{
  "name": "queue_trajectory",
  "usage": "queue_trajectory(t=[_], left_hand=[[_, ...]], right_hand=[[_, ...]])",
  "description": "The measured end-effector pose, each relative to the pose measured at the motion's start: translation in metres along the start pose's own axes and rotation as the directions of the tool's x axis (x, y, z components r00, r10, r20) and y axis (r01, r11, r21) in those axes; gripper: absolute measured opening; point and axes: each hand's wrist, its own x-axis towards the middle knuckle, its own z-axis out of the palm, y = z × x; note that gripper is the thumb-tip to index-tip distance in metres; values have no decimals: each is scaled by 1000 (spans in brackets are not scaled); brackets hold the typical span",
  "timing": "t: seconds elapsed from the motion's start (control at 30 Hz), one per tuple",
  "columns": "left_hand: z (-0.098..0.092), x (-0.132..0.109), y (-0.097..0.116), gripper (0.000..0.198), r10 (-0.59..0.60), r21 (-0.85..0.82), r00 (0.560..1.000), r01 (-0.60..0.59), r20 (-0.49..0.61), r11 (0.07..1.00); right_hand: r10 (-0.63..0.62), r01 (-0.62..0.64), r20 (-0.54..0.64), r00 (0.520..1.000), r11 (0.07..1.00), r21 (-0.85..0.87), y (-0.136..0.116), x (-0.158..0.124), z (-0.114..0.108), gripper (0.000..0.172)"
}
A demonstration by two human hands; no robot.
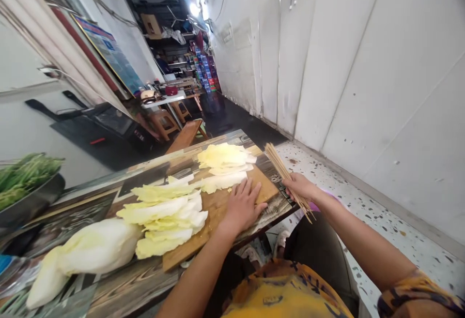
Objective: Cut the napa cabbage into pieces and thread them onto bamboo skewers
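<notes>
My left hand (244,205) lies flat on a wooden cutting board (214,211), fingers stretched out and touching the lower edge of a cabbage leaf (224,181). Over the table's right edge, my right hand (298,187) is closed around a bundle of thin wooden skewers (279,162). A stack of yellow-white cabbage leaves (174,211) covers the board's left part and hangs past its edge. More pale yellow leaves (221,156) lie at the board's far end. Left of the board rests a pale whole cabbage (101,244).
A dark bowl of green vegetables (25,187) stands at the far left of the wood-patterned table (123,291). Beyond are a brown bench (185,135) and a small white table (170,99) with stools. A white wall (327,56) runs along the right.
</notes>
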Motion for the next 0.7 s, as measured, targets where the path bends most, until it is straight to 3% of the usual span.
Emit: queue_trajectory(t=[0.13, 0.33, 0.53, 0.7], left_hand=[[6, -2, -7, 60, 23, 86, 997, -29, 72, 996], [-11, -23, -12, 59, 51, 75, 982, -66, 179, 995], [-17, -38, -17, 58, 84, 88, 978, -102, 193, 991], [-1, -32, -4, 57, -27, 133, 998, 19, 62, 991]], right_hand=[[11, -7, 11, 1000, 953, -303, -12, 19, 6, 22], [-65, 38, -19, 998, 766, -642, -38, 31, 28, 33], [-117, 46, -38, 992, 637, -769, -51, 26, 46, 34], [-142, 45, -55, 988, 619, -784, -50, 28, 32, 39]])
